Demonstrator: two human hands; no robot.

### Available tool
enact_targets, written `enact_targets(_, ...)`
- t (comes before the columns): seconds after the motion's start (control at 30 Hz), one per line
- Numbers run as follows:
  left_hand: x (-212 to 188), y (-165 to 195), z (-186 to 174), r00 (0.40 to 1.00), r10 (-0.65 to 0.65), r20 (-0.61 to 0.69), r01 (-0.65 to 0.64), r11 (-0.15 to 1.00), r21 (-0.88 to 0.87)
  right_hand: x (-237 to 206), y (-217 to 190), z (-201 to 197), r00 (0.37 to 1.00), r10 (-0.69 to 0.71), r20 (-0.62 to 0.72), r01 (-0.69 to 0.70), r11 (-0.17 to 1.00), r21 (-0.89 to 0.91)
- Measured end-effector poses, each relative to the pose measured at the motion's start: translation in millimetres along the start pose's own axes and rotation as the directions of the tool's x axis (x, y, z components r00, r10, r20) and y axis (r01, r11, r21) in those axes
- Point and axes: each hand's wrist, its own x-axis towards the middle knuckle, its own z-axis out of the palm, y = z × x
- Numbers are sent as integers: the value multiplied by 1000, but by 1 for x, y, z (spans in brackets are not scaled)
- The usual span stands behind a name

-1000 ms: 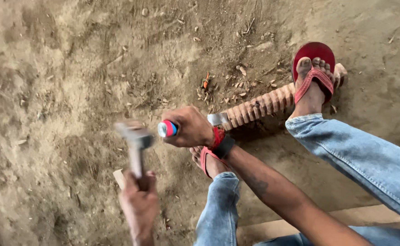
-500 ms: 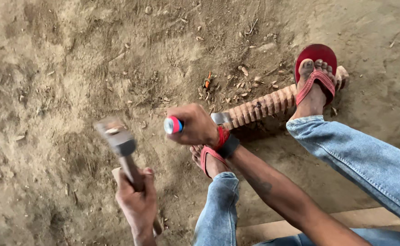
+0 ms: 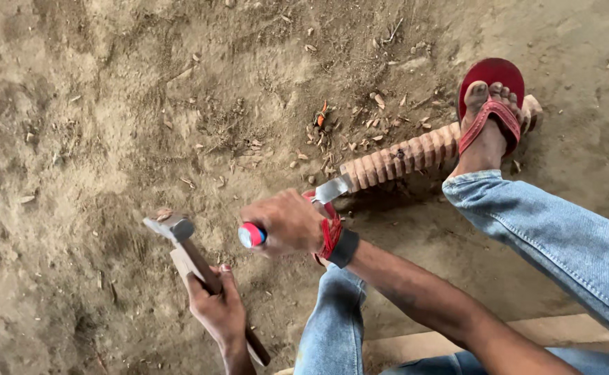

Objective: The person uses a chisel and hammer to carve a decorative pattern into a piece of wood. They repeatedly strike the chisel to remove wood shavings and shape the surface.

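While my right foot [image 3: 488, 125] pins the ridged wood [image 3: 415, 154] to the dirt, most of its length is already notched. My right grip [image 3: 287, 223] is closed on the chisel [image 3: 304, 208] at the uncut near end; my left [image 3: 217, 309] clutches the hammer [image 3: 179, 239], drawn back.

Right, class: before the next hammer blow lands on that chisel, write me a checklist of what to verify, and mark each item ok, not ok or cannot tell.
1. Chisel blade set against the end of the carved wooden piece: ok.
2. Right hand wrapped firmly round the chisel handle: ok.
3. Left hand gripping the hammer shaft: ok.
4. Hammer head lined up with the chisel's handle end: not ok, it sits off to the side.
5. Foot in the red sandal pinning the wood's far end: ok.
6. Blade edge sharp: cannot tell.
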Motion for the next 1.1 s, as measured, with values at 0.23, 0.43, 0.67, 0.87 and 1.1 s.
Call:
enact_targets(0.23, -11, -13, 17, 974, -201, 100, 210, 973, -90, 6, 16, 17, 1000, 1, -9, -2, 999, -48)
enact_targets(0.43, -12, -8, 15, 974, -201, 100, 210, 974, -87, 8, 21, 20, 1000, 17, 24, -15, 999, -47)
enact_targets(0.67, -12, 6, 18, 984, -166, 65, 175, 969, -175, 16, 13, 12, 997, 45, 64, -44, 999, -11)
enact_targets(0.87, -14, 6, 19, 982, -179, 68, 187, 972, -142, 13, 8, 9, 995, 70, 70, -69, 997, -15)
enact_targets(1.1, -15, 1, 17, 986, -154, 65, 164, 967, -197, 6, 8, 24, 994, 91, 64, -84, 991, -103)
